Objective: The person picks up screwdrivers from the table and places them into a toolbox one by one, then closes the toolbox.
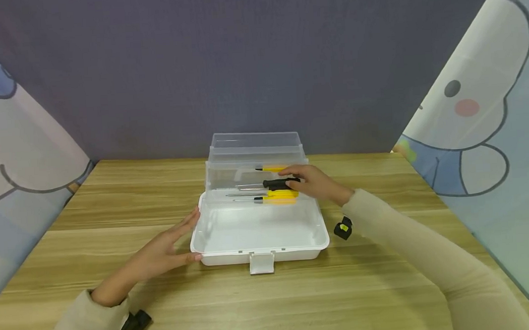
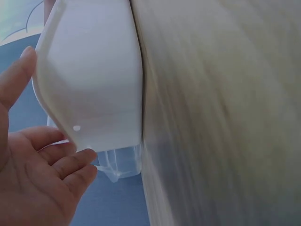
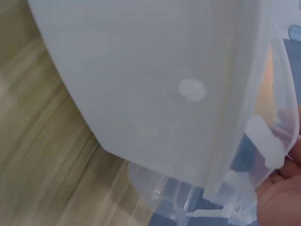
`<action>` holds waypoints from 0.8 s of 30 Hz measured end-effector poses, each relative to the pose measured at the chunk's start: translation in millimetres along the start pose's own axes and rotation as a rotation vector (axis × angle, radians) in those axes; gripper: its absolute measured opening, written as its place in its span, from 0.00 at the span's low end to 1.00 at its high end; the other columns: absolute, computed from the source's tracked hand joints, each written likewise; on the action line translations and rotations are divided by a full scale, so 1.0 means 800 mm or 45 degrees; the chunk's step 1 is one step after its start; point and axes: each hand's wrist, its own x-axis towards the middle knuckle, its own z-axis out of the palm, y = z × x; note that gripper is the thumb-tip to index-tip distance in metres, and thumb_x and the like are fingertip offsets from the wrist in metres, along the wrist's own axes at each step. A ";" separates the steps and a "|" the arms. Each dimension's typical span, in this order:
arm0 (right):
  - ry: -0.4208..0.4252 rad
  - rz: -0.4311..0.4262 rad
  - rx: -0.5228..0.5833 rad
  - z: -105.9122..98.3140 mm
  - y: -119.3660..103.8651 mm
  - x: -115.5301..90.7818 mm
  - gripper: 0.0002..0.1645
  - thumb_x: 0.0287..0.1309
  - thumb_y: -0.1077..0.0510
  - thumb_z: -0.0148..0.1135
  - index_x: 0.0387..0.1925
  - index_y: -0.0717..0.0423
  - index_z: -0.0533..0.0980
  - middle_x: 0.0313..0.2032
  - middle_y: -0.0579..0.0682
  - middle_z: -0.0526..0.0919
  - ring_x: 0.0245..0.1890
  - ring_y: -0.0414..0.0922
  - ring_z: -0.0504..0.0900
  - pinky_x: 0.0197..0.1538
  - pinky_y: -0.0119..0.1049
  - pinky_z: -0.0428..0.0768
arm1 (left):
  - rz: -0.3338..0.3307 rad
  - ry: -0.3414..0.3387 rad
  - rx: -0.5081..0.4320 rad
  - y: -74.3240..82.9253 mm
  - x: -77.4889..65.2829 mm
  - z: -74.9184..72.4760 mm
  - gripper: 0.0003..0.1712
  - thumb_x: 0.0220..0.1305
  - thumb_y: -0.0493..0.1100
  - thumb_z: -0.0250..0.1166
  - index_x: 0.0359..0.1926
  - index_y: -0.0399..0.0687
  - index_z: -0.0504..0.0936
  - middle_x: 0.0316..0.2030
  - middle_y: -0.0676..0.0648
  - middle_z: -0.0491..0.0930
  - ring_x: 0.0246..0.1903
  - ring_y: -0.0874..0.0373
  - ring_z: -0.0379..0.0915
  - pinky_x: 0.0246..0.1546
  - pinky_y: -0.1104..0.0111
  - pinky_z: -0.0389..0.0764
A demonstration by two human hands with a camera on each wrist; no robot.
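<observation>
A white toolbox (image 1: 261, 257) with a clear lid (image 1: 255, 140) tilted back stands on the table. Across its clear tray (image 1: 220, 180) lie several screwdrivers, among them a yellow one (image 1: 282, 193) with a long shaft. My right hand (image 1: 315, 183) pinches the handle of a black screwdriver (image 1: 272, 184), thumb on the near side. In the right wrist view its fingers (image 3: 296, 150) are partly hidden behind the tray's end. Spread along the toolbox's left side, my left hand (image 1: 162, 252) touches the rim with thumb at the front corner and fingertips farther back.
A white latch (image 1: 262, 263) hangs down at the toolbox's front. Small black devices sit by each wrist, one (image 1: 343, 228) right of the toolbox and one (image 1: 136, 321) at the left sleeve. A dark panel (image 1: 240, 65) rises behind the wooden table (image 1: 273, 306).
</observation>
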 end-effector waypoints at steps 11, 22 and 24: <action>0.093 -0.105 0.251 -0.011 0.024 -0.028 0.19 0.63 0.67 0.56 0.55 0.69 0.72 0.58 0.62 0.73 0.60 0.56 0.69 0.62 0.50 0.67 | -0.028 0.135 0.103 -0.005 0.002 -0.016 0.44 0.58 0.47 0.68 0.71 0.44 0.58 0.66 0.37 0.62 0.64 0.38 0.59 0.61 0.71 0.62; 0.437 -0.049 0.445 -0.018 0.045 -0.065 0.15 0.62 0.71 0.53 0.50 0.72 0.74 0.53 0.66 0.75 0.48 0.36 0.78 0.51 0.30 0.76 | -0.085 0.127 -0.303 -0.015 0.021 -0.040 0.37 0.67 0.39 0.59 0.71 0.34 0.52 0.68 0.32 0.55 0.65 0.34 0.51 0.57 0.79 0.64; 0.488 -0.011 0.498 -0.019 0.049 -0.070 0.17 0.63 0.69 0.55 0.52 0.72 0.73 0.54 0.66 0.74 0.48 0.35 0.77 0.50 0.27 0.76 | -0.104 0.084 -0.428 -0.020 0.028 -0.045 0.37 0.68 0.38 0.56 0.71 0.33 0.49 0.69 0.31 0.52 0.66 0.33 0.49 0.53 0.84 0.64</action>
